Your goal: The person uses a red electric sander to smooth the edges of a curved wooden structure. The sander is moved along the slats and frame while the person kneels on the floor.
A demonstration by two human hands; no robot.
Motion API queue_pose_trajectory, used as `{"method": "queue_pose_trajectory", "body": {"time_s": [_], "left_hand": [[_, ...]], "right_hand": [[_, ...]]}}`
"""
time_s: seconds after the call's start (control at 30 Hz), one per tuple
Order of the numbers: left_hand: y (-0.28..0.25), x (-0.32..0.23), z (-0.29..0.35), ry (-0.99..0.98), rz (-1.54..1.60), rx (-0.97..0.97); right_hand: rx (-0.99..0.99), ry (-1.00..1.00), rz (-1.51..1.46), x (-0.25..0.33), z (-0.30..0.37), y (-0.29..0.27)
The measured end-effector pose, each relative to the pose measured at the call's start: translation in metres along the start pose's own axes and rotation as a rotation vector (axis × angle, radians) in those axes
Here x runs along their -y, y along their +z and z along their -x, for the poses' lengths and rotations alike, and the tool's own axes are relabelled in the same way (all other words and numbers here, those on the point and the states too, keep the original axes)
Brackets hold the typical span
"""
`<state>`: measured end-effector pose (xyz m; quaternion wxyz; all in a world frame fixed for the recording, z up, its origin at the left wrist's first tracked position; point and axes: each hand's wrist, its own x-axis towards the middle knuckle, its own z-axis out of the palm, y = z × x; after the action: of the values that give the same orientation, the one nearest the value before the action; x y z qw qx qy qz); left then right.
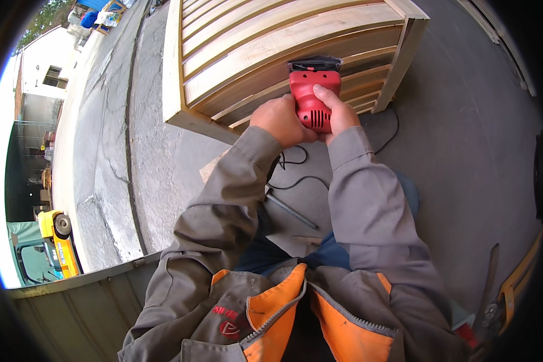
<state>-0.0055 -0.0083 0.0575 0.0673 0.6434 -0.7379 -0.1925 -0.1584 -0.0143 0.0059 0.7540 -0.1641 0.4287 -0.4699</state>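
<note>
We hold a red power sander [311, 84], dark end foremost, at the pale slatted wooden frame's [241, 67] near side.

1. Ahead of me stands the frame [241, 60] — the sander [313, 102] at its near side.
2. My left hand [282, 122] lies left on the sander, my right hand [341, 114] right.
3. Between my forearms [371, 205] — a rod [292, 209] on the floor [464, 151].
4. Far left: a vehicle [65, 250].

Slatted frame [283, 45] blocks way ahead; room over floor [476, 151] at right; cord [308, 177] loops below, perhaps partly hidden.

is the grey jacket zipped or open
Open near the top: the grey jacket has its zip edges spread apart, showing orange lining.
</note>
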Motion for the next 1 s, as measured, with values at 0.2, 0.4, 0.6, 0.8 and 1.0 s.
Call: {"method": "queue_pose_trajectory", "body": {"time_s": [0.2,0.4,0.6,0.8,1.0], "left_hand": [[-0.019,0.02,0.024,-0.018,0.019,-0.004],[-0.025,0.048,0.036,-0.032,0.037,0.018],[-0.028,0.074,0.059,-0.055,0.055,-0.057],[-0.036,0.095,0.078,-0.098,0.081,-0.094],[-0.032,0.126,0.09,-0.076,0.121,-0.126]], "right_hand": [[0.022,-0.001,0.08,-0.017,0.002,0.025],[0.01,0.044,0.099,-0.038,0.001,0.045],[0.001,0.049,0.144,-0.062,0.006,0.07],[-0.003,0.023,0.09,-0.084,0.005,0.094],[0.001,0.056,0.107,-0.106,0.002,0.11]]}}
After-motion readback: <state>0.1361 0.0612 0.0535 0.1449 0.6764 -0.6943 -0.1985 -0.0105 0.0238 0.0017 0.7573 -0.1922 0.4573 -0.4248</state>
